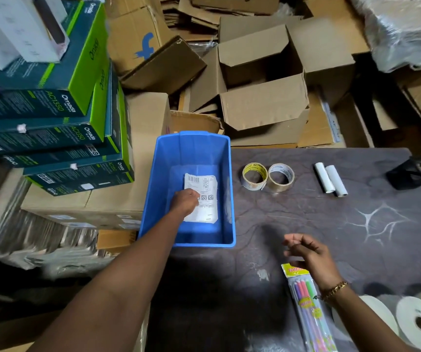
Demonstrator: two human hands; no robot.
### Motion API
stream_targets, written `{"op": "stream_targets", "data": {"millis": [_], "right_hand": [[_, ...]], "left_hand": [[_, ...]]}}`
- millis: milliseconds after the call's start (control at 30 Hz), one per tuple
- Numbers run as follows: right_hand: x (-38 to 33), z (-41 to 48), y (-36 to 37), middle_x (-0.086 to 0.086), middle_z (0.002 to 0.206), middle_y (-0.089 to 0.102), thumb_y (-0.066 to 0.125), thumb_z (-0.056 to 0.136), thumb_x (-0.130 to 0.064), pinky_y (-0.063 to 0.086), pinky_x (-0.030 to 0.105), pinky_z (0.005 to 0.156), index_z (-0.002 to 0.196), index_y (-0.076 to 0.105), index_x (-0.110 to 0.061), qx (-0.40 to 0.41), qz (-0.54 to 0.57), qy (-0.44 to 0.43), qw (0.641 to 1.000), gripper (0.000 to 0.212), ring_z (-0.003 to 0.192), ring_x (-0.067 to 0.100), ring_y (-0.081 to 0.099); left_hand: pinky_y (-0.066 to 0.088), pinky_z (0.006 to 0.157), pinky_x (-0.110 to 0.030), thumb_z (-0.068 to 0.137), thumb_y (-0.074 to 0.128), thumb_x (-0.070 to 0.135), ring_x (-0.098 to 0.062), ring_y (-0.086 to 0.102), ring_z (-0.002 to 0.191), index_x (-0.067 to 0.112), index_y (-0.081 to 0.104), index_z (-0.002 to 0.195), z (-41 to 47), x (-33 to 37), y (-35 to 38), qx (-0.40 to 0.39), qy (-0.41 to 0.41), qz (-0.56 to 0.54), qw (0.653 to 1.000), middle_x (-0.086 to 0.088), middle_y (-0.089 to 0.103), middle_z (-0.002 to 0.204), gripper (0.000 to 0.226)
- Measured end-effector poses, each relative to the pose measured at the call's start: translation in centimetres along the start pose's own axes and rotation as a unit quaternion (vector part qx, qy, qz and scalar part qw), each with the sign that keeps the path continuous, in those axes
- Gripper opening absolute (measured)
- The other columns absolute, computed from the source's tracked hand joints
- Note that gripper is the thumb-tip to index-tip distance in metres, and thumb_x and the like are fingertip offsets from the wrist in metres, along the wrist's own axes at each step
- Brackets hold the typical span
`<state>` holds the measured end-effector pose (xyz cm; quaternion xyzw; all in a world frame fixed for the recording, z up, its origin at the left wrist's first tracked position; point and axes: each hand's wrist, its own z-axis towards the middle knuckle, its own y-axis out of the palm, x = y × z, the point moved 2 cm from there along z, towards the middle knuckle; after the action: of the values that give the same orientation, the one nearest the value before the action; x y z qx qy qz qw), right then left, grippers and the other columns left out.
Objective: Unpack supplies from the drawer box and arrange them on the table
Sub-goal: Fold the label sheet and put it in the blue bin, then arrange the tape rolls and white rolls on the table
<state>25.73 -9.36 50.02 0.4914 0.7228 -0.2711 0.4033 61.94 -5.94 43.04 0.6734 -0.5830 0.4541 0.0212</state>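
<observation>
- Reaching into the blue drawer box [165, 174], the left hand [185, 199] meets the label sheets [205, 196] on its floor (printed stack, barcodes up). The fingers are hidden, so I can't tell the grip.
- Right hand [308, 252] hovers above the table [331, 224], fingers loosely curled and holding nothing, beside the pen pack [308, 308].
- Tape rolls [254, 168] and white tubes [325, 179] lie right of the box.

labels [202, 199] in drawer box [162, 174] | tape rolls [268, 177] right of it | pen pack [311, 311] nearest
</observation>
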Motion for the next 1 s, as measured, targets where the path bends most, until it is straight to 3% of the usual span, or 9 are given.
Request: {"op": "stream_targets", "data": {"millis": [33, 133, 233, 333, 533, 633, 700, 800, 1000], "right_hand": [[-0.2, 0.0, -0.1, 0.012, 0.094, 0.067, 0.050, 0.091, 0.008, 0.047, 0.023, 0.054, 0.094, 0.070, -0.009, -0.001, -0.002, -0.002, 1.000, 0.026, 0.065, 0.016, 0.066], [-0.8, 0.3, -0.1, 0.011, 0.091, 0.066, 0.051, 0.091, 0.007, 0.046, 0.026, 0.055, 0.094, 0.069, -0.009, -0.001, -0.024, -0.009, 1.000, 0.025, 0.064, 0.014, 0.065], [-2.1, 0.8, -0.1, 0.007, 0.091, 0.066, 0.049, 0.090, 0.008, 0.044, 0.028, 0.061, 0.095, 0.067, -0.013, -0.007, -0.059, -0.014, 0.998, 0.028, 0.065, 0.012, 0.063], [-3.5, 2.1, -0.5, 0.007, 0.091, 0.066, 0.053, 0.089, 0.005, 0.044, 0.028, 0.064, 0.094, 0.067, -0.019, -0.009, -0.094, -0.030, 0.995, 0.028, 0.074, 0.017, 0.060], [-7.0, 6.4, -2.4, 0.001, 0.091, 0.063, 0.066, 0.082, 0.001, 0.046, 0.013, 0.061, 0.093, 0.061, -0.020, -0.004, -0.205, -0.107, 0.973, 0.024, 0.084, 0.017, 0.057], [-8.1, 9.2, -3.4, 0.006, 0.103, 0.065, 0.076, 0.076, -0.010, 0.052, 0.030, 0.082, 0.097, 0.059, -0.018, -0.004, -0.301, -0.144, 0.943, 0.028, 0.088, 0.020, 0.061], [-8.8, 11.0, -3.6, 0.011, 0.119, 0.060, 0.079, 0.074, -0.020, 0.052, 0.039, 0.091, 0.115, 0.058, -0.018, -0.018, -0.349, -0.146, 0.925, 0.046, 0.101, 0.024, 0.062], [-9.9, 13.6, -3.2, 0.011, 0.134, 0.048, 0.080, 0.075, -0.028, 0.041, 0.033, 0.103, 0.135, 0.046, -0.016, -0.048, -0.430, -0.150, 0.889, 0.070, 0.120, 0.026, 0.052], [-9.6, 18.9, -1.9, 0.010, 0.152, 0.027, 0.083, 0.069, -0.033, 0.035, 0.044, 0.113, 0.148, 0.028, -0.024, -0.066, -0.510, -0.145, 0.845, 0.097, 0.138, 0.033, 0.034]], "left_hand": [[0.054, 0.083, -0.031, 0.071, 0.062, 0.018, -0.023, 0.065, 0.092, 0.028, 0.070, 0.078, 0.6, -0.5, 0.1, 0.011, -0.008, 0.025, 1.000, 0.001, 0.068, 0.107, 0.014], [0.053, 0.092, -0.044, 0.058, 0.058, 0.034, -0.028, 0.063, 0.101, 0.034, 0.070, 0.091, 2.8, -2.1, 0.7, 0.022, -0.017, 0.086, 0.996, -0.003, 0.064, 0.116, 0.035], [0.049, 0.098, -0.044, 0.064, 0.060, 0.038, -0.029, 0.057, 0.112, 0.038, 0.068, 0.102, -1.4, 1.0, -0.4, 0.056, 0.020, 0.084, 0.995, -0.003, 0.055, 0.126, 0.039], [0.045, 0.102, -0.043, 0.079, 0.065, 0.034, -0.026, 0.054, 0.118, 0.032, 0.067, 0.106, -4.0, 4.5, -0.7, 0.121, 0.116, 0.044, 0.985, -0.002, 0.056, 0.128, 0.027], [0.050, 0.084, -0.039, 0.089, 0.057, 0.034, -0.023, 0.059, 0.095, 0.020, 0.067, 0.099, -10.0, 12.5, 1.9, 0.200, 0.324, -0.013, 0.925, 0.000, 0.066, 0.096, 0.021], [0.049, 0.080, -0.036, 0.088, 0.060, 0.031, -0.019, 0.056, 0.092, 0.021, 0.066, 0.105, -11.3, 15.0, 4.8, 0.191, 0.370, 0.025, 0.909, 0.003, 0.063, 0.097, 0.021], [0.050, 0.083, -0.038, 0.085, 0.065, 0.028, -0.019, 0.056, 0.098, 0.023, 0.064, 0.112, -10.8, 15.7, 7.2, 0.155, 0.360, 0.058, 0.918, 0.003, 0.061, 0.103, 0.027], [0.046, 0.096, -0.042, 0.082, 0.069, 0.032, -0.025, 0.051, 0.118, 0.026, 0.055, 0.127, -8.9, 16.1, 10.6, 0.096, 0.302, 0.130, 0.939, -0.003, 0.054, 0.126, 0.047], [0.029, 0.112, -0.050, 0.080, 0.071, 0.034, -0.032, 0.021, 0.144, 0.028, 0.024, 0.150, -4.7, 15.2, 14.1, 0.036, 0.168, 0.233, 0.957, -0.005, 0.015, 0.159, 0.084]]}}
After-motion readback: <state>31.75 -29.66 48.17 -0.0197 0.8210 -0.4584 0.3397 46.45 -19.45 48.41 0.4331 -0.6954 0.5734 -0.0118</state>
